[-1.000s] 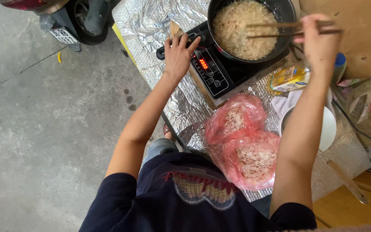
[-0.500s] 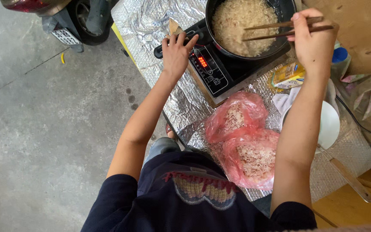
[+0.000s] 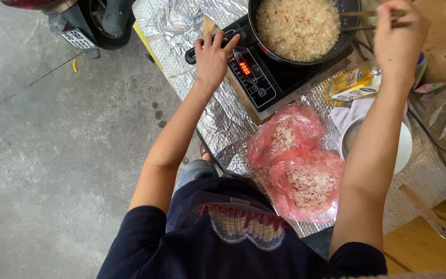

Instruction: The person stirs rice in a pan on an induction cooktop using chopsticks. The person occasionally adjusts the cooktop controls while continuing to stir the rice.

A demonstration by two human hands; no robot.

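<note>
bench (image 3: 218,116): covered in shiny silver foil | black cooker (image 3: 272,77) sits on a wood board, far end | two pink bags (image 3: 298,165) of chopped bits lie near the front | white bowl (image 3: 403,150) on the right | yellow bottle (image 3: 354,85) lies beside the cooker | grey floor (image 3: 52,155) below

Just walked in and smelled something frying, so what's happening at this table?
A person stands at a foil-covered table cooking. The left hand grips the black pan handle, steadying a pan full of pale shredded food on a portable electric cooktop with a lit red display. The right hand holds chopsticks over the pan's edge. In front of the cooktop lie two pink plastic bags holding more of the shredded food.
</note>
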